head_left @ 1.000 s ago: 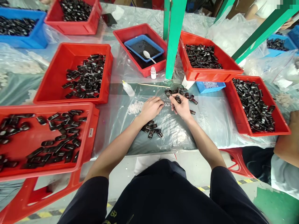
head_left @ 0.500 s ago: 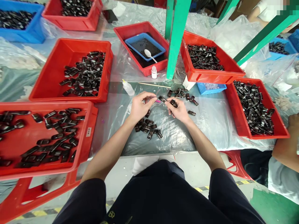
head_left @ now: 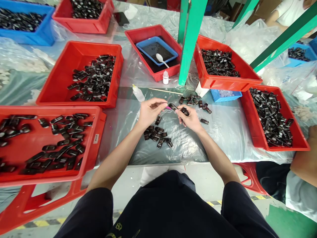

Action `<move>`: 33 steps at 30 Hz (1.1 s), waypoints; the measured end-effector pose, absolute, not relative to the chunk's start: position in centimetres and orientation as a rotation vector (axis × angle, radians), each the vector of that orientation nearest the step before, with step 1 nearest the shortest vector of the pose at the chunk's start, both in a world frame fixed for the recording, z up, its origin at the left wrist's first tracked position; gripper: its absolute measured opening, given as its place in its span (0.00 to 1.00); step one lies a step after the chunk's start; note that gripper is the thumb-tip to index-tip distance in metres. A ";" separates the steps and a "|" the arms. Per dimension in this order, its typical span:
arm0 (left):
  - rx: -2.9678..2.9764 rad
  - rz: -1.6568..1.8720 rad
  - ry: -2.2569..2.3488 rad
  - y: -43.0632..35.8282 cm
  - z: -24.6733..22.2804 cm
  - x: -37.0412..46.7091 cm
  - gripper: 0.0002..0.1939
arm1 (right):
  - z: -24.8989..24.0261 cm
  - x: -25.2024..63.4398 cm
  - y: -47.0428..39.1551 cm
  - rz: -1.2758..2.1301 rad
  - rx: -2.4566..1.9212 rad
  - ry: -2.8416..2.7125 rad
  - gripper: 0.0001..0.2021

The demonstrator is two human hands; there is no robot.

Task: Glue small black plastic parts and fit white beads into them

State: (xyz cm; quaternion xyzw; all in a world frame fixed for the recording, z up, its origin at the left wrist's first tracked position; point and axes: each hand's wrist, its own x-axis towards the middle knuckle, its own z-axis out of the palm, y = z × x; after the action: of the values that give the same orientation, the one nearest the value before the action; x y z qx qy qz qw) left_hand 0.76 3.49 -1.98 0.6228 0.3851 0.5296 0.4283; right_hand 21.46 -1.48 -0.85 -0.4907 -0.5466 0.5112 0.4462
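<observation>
My left hand [head_left: 151, 111] pinches a small pink pointed tool [head_left: 168, 107], its tip against a glossy black plastic part [head_left: 172, 106]. That part sits between the thumb and fingers of my right hand [head_left: 189, 118]. More black parts [head_left: 184, 111] are tucked in the right palm. Below the hands lies a loose group of the same black parts [head_left: 158, 135]. Beyond the right hand is another small group [head_left: 191, 99], with a single part [head_left: 204, 121] to its side. A clear squeeze bottle [head_left: 138, 94] with a yellowish tip stands past the left hand.
Red bins of black parts flank me at left [head_left: 101, 132] and right [head_left: 252, 130]. A green post [head_left: 188, 49] rises ahead, beside a red bin [head_left: 153, 71] holding a blue tray and white spoon [head_left: 162, 60]. A small white bottle [head_left: 165, 77] and thin stick [head_left: 165, 91] lie nearer. A co-worker's arm shows at right.
The view has shifted slightly, so the bins and table appear a little farther right. Both hands keep their hold, with the pink tool still at the black part.
</observation>
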 end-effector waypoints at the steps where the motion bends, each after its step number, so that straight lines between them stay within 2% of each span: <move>1: 1.558 1.321 0.955 3.5 -1.9 0.7 0.17 | -0.9 21.4 -1.5 1.265 -1.214 -1.351 0.26; 25: 1.618 0.965 0.857 3.9 -0.6 -0.8 0.26 | -0.8 21.5 -1.7 1.283 -1.198 -1.409 0.23; 33: 1.620 0.881 0.804 3.9 0.1 -1.2 0.26 | 0.0 21.8 -1.9 1.296 -1.196 -1.485 0.24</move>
State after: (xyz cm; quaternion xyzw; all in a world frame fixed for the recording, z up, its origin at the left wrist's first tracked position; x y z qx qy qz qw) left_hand -1.23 3.88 0.07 0.6801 0.3375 0.3698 0.5356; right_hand 21.77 -1.92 -0.02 -0.4742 -0.5885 0.5138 0.4060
